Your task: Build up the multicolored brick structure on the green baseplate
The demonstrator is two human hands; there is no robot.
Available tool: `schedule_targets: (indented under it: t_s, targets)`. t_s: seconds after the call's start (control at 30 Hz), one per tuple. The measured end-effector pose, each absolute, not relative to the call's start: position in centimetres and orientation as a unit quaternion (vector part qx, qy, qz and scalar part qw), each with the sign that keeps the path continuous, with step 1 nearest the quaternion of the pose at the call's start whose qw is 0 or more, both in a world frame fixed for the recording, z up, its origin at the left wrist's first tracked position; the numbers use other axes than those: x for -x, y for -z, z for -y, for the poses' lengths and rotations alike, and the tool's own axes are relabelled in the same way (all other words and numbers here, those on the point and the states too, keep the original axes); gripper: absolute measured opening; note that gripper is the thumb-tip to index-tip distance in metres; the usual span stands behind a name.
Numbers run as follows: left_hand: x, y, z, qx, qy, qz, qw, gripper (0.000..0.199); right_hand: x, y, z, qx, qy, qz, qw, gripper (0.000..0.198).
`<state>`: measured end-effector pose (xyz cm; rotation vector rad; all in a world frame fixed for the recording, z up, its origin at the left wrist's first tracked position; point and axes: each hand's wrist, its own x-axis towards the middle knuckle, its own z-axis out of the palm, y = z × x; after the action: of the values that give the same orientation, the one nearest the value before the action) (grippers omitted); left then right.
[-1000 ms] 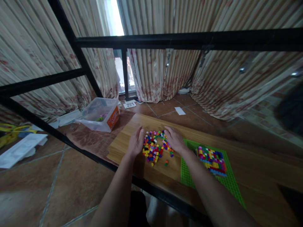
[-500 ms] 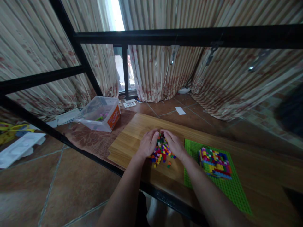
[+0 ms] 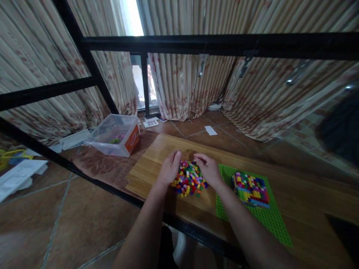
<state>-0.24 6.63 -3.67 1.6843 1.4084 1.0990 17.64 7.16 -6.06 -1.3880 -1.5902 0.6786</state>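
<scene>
A pile of small coloured toy bricks (image 3: pixel 189 179) lies spread on the wooden table between my two hands. My left hand (image 3: pixel 169 169) stands on edge along the left side of the pile, fingers stretched out and palm toward the bricks. On the opposite side, my right hand (image 3: pixel 209 170) is at the pile's upper right edge with its fingers loosely bent and apart. Neither hand visibly holds a brick. To the right, a block built of many coloured bricks (image 3: pixel 251 189) sits on a green studded baseplate (image 3: pixel 276 224), partly behind my right forearm.
A clear plastic box (image 3: pixel 113 136) with an orange label and a few pieces inside stands left of the wooden tabletop (image 3: pixel 148 164). Black metal bars (image 3: pixel 179 45) cross in front of the curtains. White packaging (image 3: pixel 21 177) lies on the tiled floor at far left.
My hands have moved apart from over the pile, the left one leftward. More bricks now show, spread lower and wider between them. The whole view has shifted slightly.
</scene>
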Motion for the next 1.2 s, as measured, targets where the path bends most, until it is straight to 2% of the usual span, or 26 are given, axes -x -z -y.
schedule_targets:
  t_s: [0.17,0.27,0.43,0.8,0.97,1.1,1.2]
  targets:
    - [0.8,3.6,-6.8,-0.629,-0.437,-0.562,0.312,0.052,-16.8,5.0,-7.6,0.563,-0.222,0.711,0.358,0.014]
    - [0.9,3.6,-6.9,-0.628,-0.432,-0.570,0.305,0.049,-16.3,4.7,-7.9,0.574,-0.189,0.735,0.307,0.014]
    - [0.7,3.4,-7.1,-0.630,-0.442,-0.562,0.305,0.042,-16.5,5.0,-7.8,0.577,-0.189,0.733,0.307,0.020]
    - [-0.1,3.2,-7.3,-0.612,-0.459,-0.560,0.317,0.037,-15.9,4.8,-7.8,0.588,-0.179,0.723,0.314,0.011]
    - [0.1,3.2,-7.6,-0.598,-0.470,-0.560,0.328,0.035,-16.0,4.5,-7.4,0.588,-0.191,0.700,0.357,0.015]
    - [-0.9,1.9,-6.7,-0.579,-0.481,-0.536,0.383,0.030,-16.8,3.1,-4.9,0.544,-0.333,0.564,0.525,0.018]
    - [-2.8,0.5,-4.5,-0.523,-0.496,-0.475,0.505,0.027,-17.6,1.6,-2.0,0.510,-0.391,0.470,0.605,0.020]
